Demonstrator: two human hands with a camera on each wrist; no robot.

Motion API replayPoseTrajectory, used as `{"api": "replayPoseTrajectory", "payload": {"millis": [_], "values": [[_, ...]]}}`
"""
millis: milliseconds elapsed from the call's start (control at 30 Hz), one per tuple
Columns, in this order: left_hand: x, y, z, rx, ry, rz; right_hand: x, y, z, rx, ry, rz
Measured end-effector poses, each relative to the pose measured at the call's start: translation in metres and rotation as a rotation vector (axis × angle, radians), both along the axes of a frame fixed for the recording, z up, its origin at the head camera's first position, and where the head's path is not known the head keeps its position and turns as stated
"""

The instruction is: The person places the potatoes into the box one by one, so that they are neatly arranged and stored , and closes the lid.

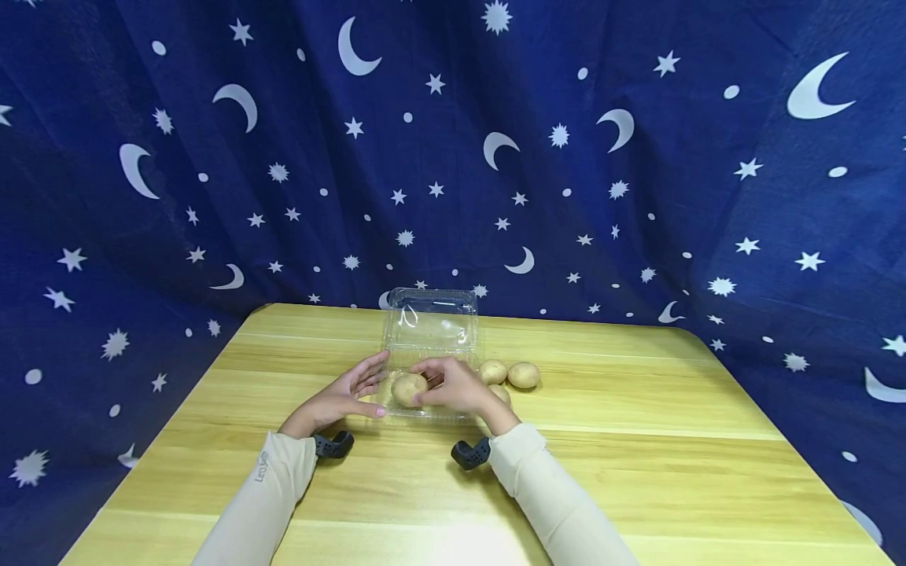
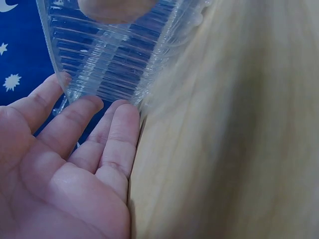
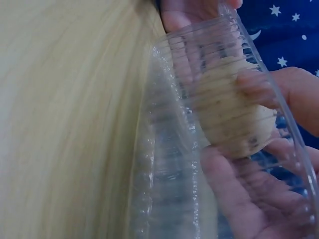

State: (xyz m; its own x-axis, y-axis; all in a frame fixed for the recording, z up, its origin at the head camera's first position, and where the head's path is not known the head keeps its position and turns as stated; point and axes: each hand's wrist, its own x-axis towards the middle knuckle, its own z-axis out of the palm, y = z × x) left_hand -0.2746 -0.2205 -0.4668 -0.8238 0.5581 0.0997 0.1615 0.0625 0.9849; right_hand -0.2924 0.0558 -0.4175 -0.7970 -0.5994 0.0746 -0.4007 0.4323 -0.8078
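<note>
A clear plastic clamshell box (image 1: pixel 433 334) stands on the table with its ribbed lid raised at the back. My right hand (image 1: pixel 456 387) holds a potato (image 1: pixel 406 390) inside the box's near part. In the right wrist view, thumb and fingers curl round the potato (image 3: pixel 227 107) behind the box's clear ribbed wall. My left hand (image 1: pixel 345 397) is at the box's left side, fingers extended and palm toward it. Its fingertips (image 2: pixel 127 117) rest at the box's ribbed wall in the left wrist view.
Several potatoes lie just right of the box, among them one potato (image 1: pixel 524 375) at the outer right; another is partly hidden by the right wrist. The wooden table (image 1: pixel 637 456) ends at a dark blue curtain (image 1: pixel 453 157) with moons and stars.
</note>
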Motion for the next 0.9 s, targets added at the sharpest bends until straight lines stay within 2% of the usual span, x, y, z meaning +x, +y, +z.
{"api": "replayPoseTrajectory", "payload": {"millis": [467, 733, 900], "values": [[-0.002, 0.0, -0.004, -0.011, -0.011, 0.009, -0.003, -0.013, -0.005, 0.081, -0.048, 0.07], [-0.002, 0.0, -0.002, -0.012, -0.007, 0.014, -0.006, -0.013, -0.007, 0.04, -0.109, 0.137], [-0.001, 0.0, -0.002, -0.017, -0.006, 0.018, -0.005, -0.013, -0.007, 0.015, -0.148, 0.132]]}}
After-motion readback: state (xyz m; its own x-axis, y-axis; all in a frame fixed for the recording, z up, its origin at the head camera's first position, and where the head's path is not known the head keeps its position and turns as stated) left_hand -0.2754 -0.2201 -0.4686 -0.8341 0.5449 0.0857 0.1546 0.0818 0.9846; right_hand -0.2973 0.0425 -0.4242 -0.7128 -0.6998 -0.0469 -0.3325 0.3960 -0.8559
